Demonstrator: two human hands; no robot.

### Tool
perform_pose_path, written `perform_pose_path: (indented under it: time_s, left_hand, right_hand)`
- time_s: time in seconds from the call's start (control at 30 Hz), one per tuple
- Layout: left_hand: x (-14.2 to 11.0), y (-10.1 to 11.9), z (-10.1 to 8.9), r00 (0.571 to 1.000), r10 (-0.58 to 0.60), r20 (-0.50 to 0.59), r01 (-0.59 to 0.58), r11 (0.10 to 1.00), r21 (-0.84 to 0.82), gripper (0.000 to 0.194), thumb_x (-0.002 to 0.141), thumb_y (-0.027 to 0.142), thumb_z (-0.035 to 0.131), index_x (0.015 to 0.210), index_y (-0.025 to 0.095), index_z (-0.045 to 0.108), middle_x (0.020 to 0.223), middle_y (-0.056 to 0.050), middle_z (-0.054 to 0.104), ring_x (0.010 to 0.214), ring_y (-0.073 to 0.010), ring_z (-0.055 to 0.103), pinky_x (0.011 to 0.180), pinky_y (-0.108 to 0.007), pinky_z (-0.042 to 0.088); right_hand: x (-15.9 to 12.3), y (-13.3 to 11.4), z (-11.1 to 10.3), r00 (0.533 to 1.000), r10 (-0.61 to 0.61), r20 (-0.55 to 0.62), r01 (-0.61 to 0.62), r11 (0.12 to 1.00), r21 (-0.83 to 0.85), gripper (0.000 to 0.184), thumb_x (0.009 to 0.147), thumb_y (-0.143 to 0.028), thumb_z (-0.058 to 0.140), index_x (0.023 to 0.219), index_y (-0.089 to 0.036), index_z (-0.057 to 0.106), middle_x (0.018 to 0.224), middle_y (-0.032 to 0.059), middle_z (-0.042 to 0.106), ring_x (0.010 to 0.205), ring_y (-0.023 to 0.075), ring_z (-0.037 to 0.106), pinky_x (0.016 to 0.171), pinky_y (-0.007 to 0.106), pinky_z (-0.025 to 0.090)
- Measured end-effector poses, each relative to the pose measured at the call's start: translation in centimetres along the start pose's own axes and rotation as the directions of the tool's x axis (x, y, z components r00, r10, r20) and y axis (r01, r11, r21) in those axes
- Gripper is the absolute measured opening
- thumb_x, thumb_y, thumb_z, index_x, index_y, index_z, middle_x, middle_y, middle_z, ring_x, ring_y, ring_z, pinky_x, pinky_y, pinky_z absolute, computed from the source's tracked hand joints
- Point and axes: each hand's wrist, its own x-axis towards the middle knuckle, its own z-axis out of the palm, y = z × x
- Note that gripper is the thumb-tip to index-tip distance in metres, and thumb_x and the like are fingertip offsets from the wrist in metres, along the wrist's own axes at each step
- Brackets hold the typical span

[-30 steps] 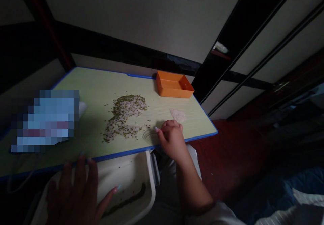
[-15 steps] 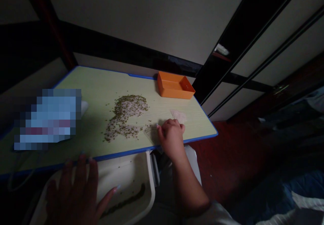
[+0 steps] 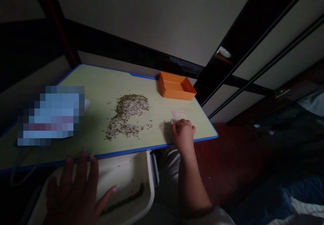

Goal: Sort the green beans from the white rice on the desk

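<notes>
My right hand [image 3: 183, 133] is closed near the front edge of the table [image 3: 141, 83], fingers curled down. It grips a thin see-through piece [image 3: 165, 130] with curved lines; its exact kind I cannot make out. Left of it lies a spread of small green beans mixed with white grains [image 3: 131, 105]. Just beyond the knuckles is a small pale pile of grains [image 3: 177, 114], partly covered by the hand. With fingers spread, my left hand [image 3: 73, 191] hovers over or rests at a white tub [image 3: 151, 184] below the table edge; contact is unclear. Dark green beans line the tub's bottom.
At the table's back right corner stands an orange box [image 3: 177, 93]. A blurred blue-white package [image 3: 53, 113] lies on the left, a cord-like loop hanging below it. Cabinet panels rise directly behind the table. Dark red floor [image 3: 215, 164] lies to the right.
My right hand has moved right with the see-through piece, away from the bean spread and over part of the small pale pile. My left hand stays about where it was. The view has shifted slightly.
</notes>
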Motion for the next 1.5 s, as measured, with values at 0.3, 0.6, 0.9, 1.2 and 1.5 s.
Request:
perform_pose_path:
  time_s: [0.3, 0.6, 0.9, 1.2, 1.5]
  left_hand:
    - [0.2, 0.4, 0.1, 0.999, -0.03, -0.014, 0.03, 0.999, -0.024, 0.097, 0.083, 0.047, 0.062, 0.159, 0.017, 0.01, 0.167, -0.024, 0.023, 0.157, -0.046, 0.018, 0.116, -0.082, 0.03]
    - [0.3, 0.6, -0.1, 0.999, -0.043, -0.024, 0.042, 0.999, -0.026, 0.093, 0.085, 0.048, 0.062, 0.159, 0.017, 0.014, 0.166, -0.023, 0.027, 0.159, -0.0384, 0.015, 0.122, -0.076, 0.024]
    - [0.6, 1.0, -0.5, 0.997, -0.079, 0.016, 0.08, 0.996, -0.05, 0.095, 0.085, 0.044, 0.062, 0.16, 0.02, 0.008, 0.166, -0.023, 0.025, 0.159, -0.0407, 0.015, 0.12, -0.08, 0.025]
    - [0.3, 0.7, -0.5, 0.999, -0.046, 0.012, 0.046, 0.999, -0.019, 0.096, 0.085, 0.041, 0.064, 0.159, 0.016, 0.009, 0.165, -0.027, 0.028, 0.158, -0.043, 0.015, 0.118, -0.08, 0.028]
    - [0.4, 0.9, -0.4, 0.998, -0.065, -0.001, 0.065, 0.998, -0.022, 0.095, 0.085, 0.043, 0.062, 0.159, 0.016, 0.01, 0.166, -0.025, 0.026, 0.159, -0.0421, 0.015, 0.121, -0.078, 0.025]
  right_hand:
    - [0.0, -0.7, 0.1, 0.997, -0.067, 0.044, 0.058, 0.982, 0.177, 0.028, 0.097, -0.025, 0.064, 0.071, -0.018, 0.069, 0.087, 0.0046, 0.071, 0.095, 0.0215, 0.059, 0.08, 0.032, 0.029]
    - [0.5, -1.2, 0.6, 0.996, -0.048, 0.072, 0.042, 0.996, 0.078, 0.029, 0.099, -0.027, 0.062, 0.072, -0.017, 0.07, 0.092, 0.0062, 0.073, 0.098, 0.0218, 0.059, 0.078, 0.032, 0.028]
    - [0.7, -1.4, 1.0, 0.996, -0.074, 0.059, 0.068, 0.993, 0.096, 0.03, 0.099, -0.027, 0.06, 0.073, -0.018, 0.07, 0.09, 0.0055, 0.072, 0.097, 0.021, 0.059, 0.079, 0.032, 0.03]
    - [1.0, -1.4, 1.0, 0.995, -0.072, 0.074, 0.067, 0.996, 0.067, 0.031, 0.1, -0.026, 0.059, 0.071, -0.018, 0.069, 0.089, 0.0064, 0.073, 0.095, 0.0205, 0.059, 0.077, 0.031, 0.03]
    - [1.8, -2.6, 1.7, 0.995, -0.093, 0.045, 0.094, 0.995, -0.019, 0.032, 0.101, -0.03, 0.056, 0.077, -0.018, 0.073, 0.096, 0.0095, 0.073, 0.1, 0.0238, 0.058, 0.078, 0.034, 0.029]
